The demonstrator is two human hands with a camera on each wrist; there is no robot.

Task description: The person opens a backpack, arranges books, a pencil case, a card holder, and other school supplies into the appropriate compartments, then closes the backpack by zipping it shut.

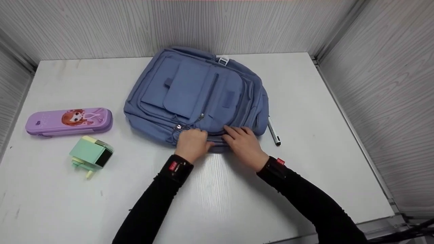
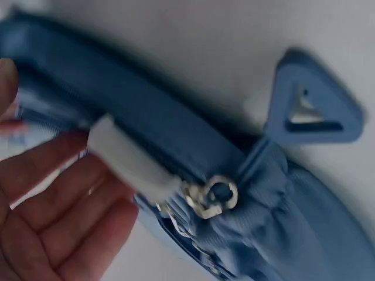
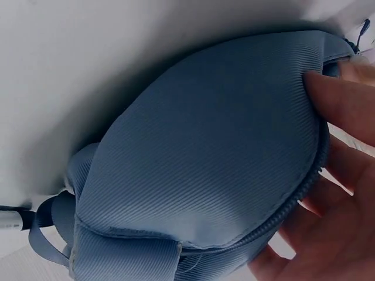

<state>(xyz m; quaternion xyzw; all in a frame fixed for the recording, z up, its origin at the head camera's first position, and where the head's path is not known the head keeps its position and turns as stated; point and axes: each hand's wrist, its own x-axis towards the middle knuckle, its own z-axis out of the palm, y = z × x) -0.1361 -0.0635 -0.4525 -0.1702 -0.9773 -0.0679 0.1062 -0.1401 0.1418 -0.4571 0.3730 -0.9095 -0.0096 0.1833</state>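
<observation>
We see a blue backpack [image 1: 190, 84] lying front side up on the white table [image 1: 325, 159], close to the back wall [image 1: 118, 30], with both hands at its near edge; the left hand [image 1: 192, 145] grips that edge just beside a silver zipper pull [image 1: 178, 127], its fingers bent in close together and the thumb set apart from them; in the left wrist view we find a blurred pale tab [image 2: 132, 161] lying across its fingertips, with a metal ring [image 2: 206, 212] at the tab's end and a triangular blue loop [image 2: 316, 136] farther out.

The right hand [image 1: 244, 147] holds the same edge a little farther right, its fingers slightly spread on top in the head view; from the right wrist we see the zippered edge clamped between its digits.

We notice a white marker [image 1: 273, 130] just beside the backpack's right end, its black tip toward us; well left lies a purple pencil case [image 1: 51, 120] with a printed figure, and just below it a mint-green gadget [image 1: 87, 152]; black sleeves [image 1: 149, 206] cover both arms.
</observation>
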